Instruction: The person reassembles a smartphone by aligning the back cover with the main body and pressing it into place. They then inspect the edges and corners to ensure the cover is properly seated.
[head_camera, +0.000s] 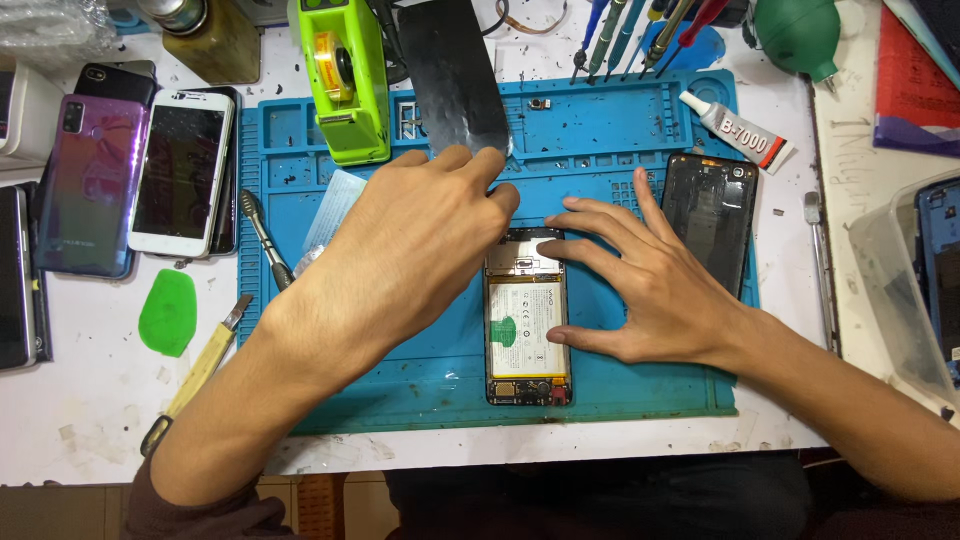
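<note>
Opened phone (527, 318) is lying centre frame on blue mat (620, 130). Right hand (640, 285) is pressing flat, fingers spread wide along its edge. Left hand (420, 235) is arching over its top, fingers curled narrow, holding nothing visible.

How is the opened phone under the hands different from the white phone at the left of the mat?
The opened phone lies on the blue mat with its battery and inner parts bare; the white phone lies off the mat, closed, screen up. The right hand steadies the opened phone and the left hand reaches over its top; nobody touches the white phone. Both lie flat.
</note>
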